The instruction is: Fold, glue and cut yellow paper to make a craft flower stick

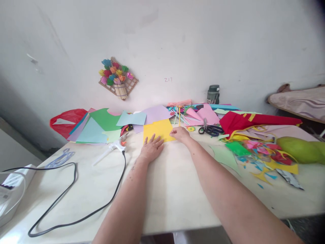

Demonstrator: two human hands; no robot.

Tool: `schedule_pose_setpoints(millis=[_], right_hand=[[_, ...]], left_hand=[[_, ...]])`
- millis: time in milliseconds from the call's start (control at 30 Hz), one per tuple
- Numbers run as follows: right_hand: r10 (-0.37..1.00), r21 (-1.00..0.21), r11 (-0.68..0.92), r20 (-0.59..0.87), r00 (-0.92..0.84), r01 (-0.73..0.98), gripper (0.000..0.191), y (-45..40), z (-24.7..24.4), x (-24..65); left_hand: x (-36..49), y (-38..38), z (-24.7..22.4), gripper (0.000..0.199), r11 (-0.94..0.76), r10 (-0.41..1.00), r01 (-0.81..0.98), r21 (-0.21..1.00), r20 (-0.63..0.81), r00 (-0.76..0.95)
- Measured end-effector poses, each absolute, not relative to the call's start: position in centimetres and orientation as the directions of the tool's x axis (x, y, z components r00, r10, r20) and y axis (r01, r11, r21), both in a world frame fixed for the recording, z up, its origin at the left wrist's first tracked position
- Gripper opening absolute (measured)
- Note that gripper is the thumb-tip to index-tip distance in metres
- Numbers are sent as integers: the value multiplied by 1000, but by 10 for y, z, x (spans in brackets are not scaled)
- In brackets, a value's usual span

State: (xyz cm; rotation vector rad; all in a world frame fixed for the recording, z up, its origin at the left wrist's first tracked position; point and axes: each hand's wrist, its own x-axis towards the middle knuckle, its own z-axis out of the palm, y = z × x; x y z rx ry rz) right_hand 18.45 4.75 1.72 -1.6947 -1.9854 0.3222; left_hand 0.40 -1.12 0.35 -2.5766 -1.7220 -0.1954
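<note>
A sheet of yellow paper lies on the table in front of me. My left hand rests flat on its lower left part, fingers spread. At the sheet's right edge, my right hand is closed with its fingers curled; whatever is between them is hidden. A thin yellow stick rises just behind that hand, and I cannot tell whether the hand holds it. Left of my left hand lies a white glue gun with a black cord. Dark-handled scissors lie right of my right hand.
Coloured paper sheets spread along the wall side. Paper scraps, a red cloth-like piece and a green fruit-like object lie at right. A dark bottle stands behind. The black cord loops over the left side near a power strip.
</note>
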Motion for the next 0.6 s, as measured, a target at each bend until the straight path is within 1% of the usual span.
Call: schedule_pose_setpoints(millis=[133,200,367,467,600], right_hand=[[966,-347,227,201,-165,910,17,45,25,185],[958,-287,254,209,-199,924,17,43,27,188],[929,-246,331,254,-269,911,20,37,23,200],[903,-199,386,280,-326,900,22,33,19,203],[889,-106,422,243,-388,900,23,30,19,205]], left_hand=[[6,-8,2,47,-384,923,918,96,75,378],[6,-7,1,47,-385,922,916,110,79,378],[9,-8,2,45,-373,925,922,108,126,359],[11,-8,3,43,-365,925,924,112,154,347],[10,-7,4,40,-359,922,925,127,200,331]])
